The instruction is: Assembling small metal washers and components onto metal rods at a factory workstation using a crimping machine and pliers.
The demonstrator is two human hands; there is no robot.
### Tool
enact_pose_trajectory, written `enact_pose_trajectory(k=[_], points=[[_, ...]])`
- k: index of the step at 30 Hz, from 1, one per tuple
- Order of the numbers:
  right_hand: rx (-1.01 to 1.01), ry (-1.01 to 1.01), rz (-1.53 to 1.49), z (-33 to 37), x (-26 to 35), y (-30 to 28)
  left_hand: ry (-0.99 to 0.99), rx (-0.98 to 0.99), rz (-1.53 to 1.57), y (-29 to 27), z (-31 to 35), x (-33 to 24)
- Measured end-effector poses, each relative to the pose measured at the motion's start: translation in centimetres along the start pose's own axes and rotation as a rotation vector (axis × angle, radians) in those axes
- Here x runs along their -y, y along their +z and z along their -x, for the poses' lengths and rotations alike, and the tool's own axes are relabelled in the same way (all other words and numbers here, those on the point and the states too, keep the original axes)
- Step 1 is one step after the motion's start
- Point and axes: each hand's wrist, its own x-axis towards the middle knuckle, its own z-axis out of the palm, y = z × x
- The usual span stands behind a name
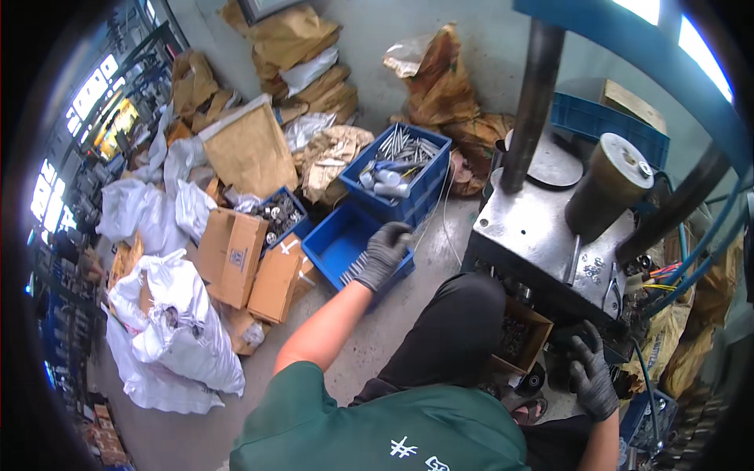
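A workshop: a heavy machine [512, 225] with 2 dark columns [536, 110] stands at right, blue bins [334, 235] hold metal parts [404, 145] near the centre, and sacks [169, 337] and cartons [224, 255] crowd the concrete-grey floor [430, 263] at left.

White glare floods from windows [93, 96] on my left; the metal plate [514, 222] shines; my view's edges bend, blackening.

From the left of the two wide fisheyes on my head, the view looks steeply down over my green shirt [377, 432] to the floor [165, 428], catching the wall [369, 27] along its top. My left fingers [397, 233] and right fingers [585, 353] sit fairly near, inside its round, dark-edged field.
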Motion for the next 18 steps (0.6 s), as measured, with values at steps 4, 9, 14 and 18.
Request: enact_pose_trajectory(k=[4,9,14,18], points=[[-0.053,0.043,-0.214,-1.6,-0.4,1.7,-0.394,-0.118,-0.636,-9.3,7.0,13.5],[0.017,0.326,-0.227,0.8,-5.2,1.3,-0.627,0.053,-0.795,-8.7,13.2,18.8],[0.04,0.538,0.157,4.8,-8.8,-2.8,-0.53,0.137,-0.843,-4.9,15.5,19.4],[0.057,0.585,0.598,11.4,-12.9,-5.9,-0.487,0.068,-0.882,-4.5,15.9,21.1]])
